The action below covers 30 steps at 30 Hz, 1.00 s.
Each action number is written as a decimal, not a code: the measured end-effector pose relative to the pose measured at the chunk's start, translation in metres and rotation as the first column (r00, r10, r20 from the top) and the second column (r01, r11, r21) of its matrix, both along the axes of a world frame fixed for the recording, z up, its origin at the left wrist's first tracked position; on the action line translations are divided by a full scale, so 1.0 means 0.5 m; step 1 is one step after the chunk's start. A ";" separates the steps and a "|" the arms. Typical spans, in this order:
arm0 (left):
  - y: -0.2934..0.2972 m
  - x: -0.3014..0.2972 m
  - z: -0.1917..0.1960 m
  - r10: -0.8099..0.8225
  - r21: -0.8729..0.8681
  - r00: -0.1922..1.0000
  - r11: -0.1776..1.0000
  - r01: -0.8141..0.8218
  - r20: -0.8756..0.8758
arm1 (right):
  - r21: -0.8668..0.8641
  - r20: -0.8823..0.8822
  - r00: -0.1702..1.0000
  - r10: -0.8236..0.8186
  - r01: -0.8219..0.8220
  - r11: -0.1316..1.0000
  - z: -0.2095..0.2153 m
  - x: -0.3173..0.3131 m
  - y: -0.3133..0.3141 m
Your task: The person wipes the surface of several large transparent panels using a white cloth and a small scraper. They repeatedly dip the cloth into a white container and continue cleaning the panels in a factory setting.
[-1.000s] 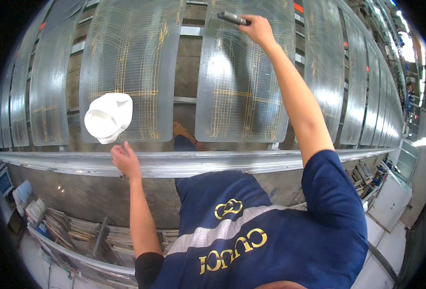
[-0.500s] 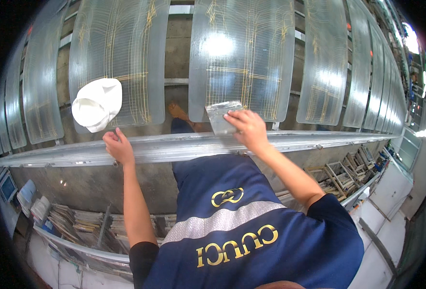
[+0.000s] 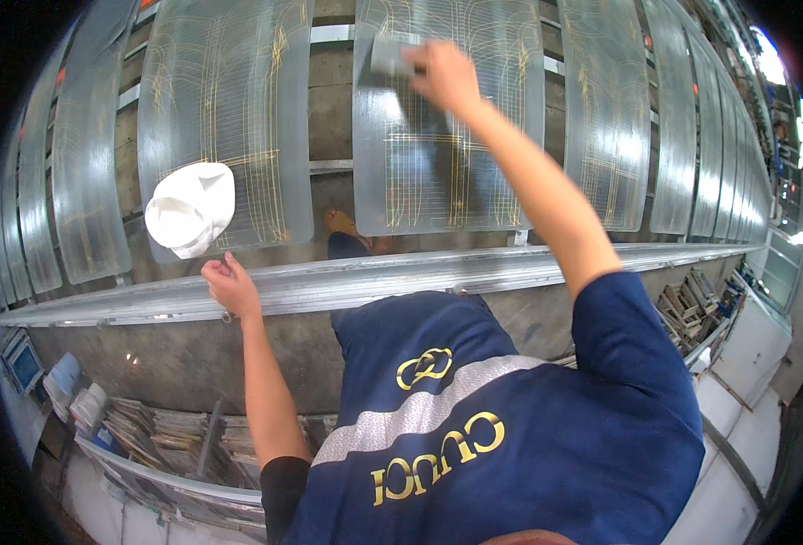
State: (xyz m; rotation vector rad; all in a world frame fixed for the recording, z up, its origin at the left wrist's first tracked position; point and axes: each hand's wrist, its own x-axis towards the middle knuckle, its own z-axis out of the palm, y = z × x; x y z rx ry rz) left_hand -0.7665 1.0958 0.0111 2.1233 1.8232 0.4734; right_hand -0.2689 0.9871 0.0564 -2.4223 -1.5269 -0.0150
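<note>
In my right hand [image 3: 445, 74] is a flat, rectangular grey scraper [image 3: 392, 56], blurred by motion. Its blade lies over the upper left part of a long, glossy grey panel [image 3: 374, 182] lined with yellow threads. My left hand [image 3: 232, 285] is curled, thumb up, just above the metal rail; whatever its fingers hold, if anything, is hidden. Directly beyond it, a white, irregular open container [image 3: 191, 209] sits tilted on the near end of the left panel [image 3: 297, 222], overlapping its edge. Whether hand and container touch is unclear.
A long silvery metal rail [image 3: 365, 282] crosses in front of me. Similar panels [image 3: 605, 136] stand in a row to both sides, with gaps between them. Behind the rail, stacked flat pieces [image 3: 179, 431] lie at lower left, and wooden frames [image 3: 687, 304] at right.
My right hand has carried the scraper away from me, from the panel's near end toward its far part. My left hand stays beside the white container. The view has shifted slightly.
</note>
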 end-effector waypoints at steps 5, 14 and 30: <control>0.002 0.007 0.008 -0.036 0.014 0.999 0.999 0.036 -0.005 | 0.015 -0.143 0.975 0.169 -0.169 0.986 0.036 -0.373 -0.348; 0.011 0.000 -0.005 -0.056 0.064 0.998 0.996 0.056 0.011 | -0.070 -0.182 0.979 -0.096 0.084 0.994 0.154 0.059 -0.220; 0.001 -0.004 -0.005 -0.052 0.028 0.998 0.998 0.051 0.034 | -0.199 -0.217 0.965 -0.145 0.101 0.975 0.097 -0.247 -0.675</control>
